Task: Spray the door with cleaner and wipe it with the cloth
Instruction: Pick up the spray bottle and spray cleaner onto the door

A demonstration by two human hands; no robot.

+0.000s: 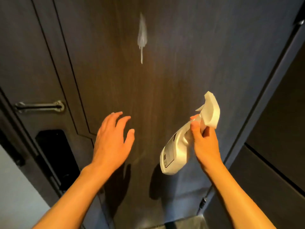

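A dark wood-grain door (pixel 165 71) fills the view in front of me. High on it sits a white patch of foam cleaner (pixel 142 34), with a thin drip running down from it. My right hand (pixel 204 142) grips a white spray bottle (pixel 179 146) by its neck, the nozzle pointing up and the body tilted down to the left. My left hand (pixel 113 139) is open with fingers spread, hovering close to the door below the foam and holding nothing. No cloth is in view.
A metal door latch bar (pixel 39 106) and a black lock unit (pixel 57 156) are at the left of the door. Dark cabinet panels (pixel 280 138) stand at the right. A strip of floor (pixel 181 222) shows at the bottom.
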